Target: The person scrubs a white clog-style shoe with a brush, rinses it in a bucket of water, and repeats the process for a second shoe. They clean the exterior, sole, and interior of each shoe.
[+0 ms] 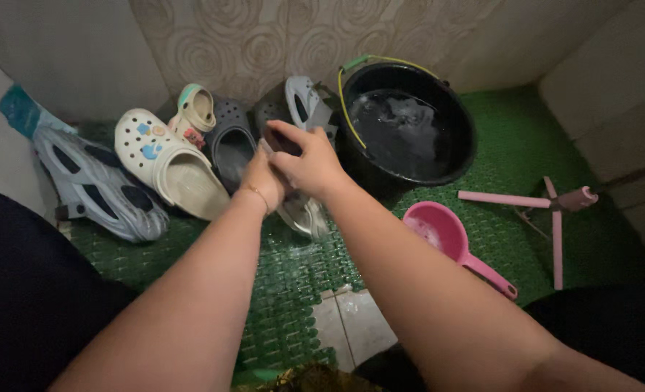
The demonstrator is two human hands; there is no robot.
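Both of my hands meet over a grey shoe [304, 214] that rests on the green plastic mat [286, 290]. My left hand [261, 178], with a thin bracelet at the wrist, grips the shoe from the left. My right hand [309, 163] lies over its top, fingers bent; I cannot tell whether it holds anything besides the shoe. Most of the shoe is hidden under my hands. Just behind them stands a black bucket [457, 156] of water with a yellow-green wire handle.
Along the wall lie a cream clog [170, 167] with charms, a dark grey clog [229, 141], a small pale sandal [195, 109], a grey-white shoe [302, 98] and a grey sneaker [97, 185]. A pink dipper [449, 236] and a pink folding stand [551, 203] lie to the right.
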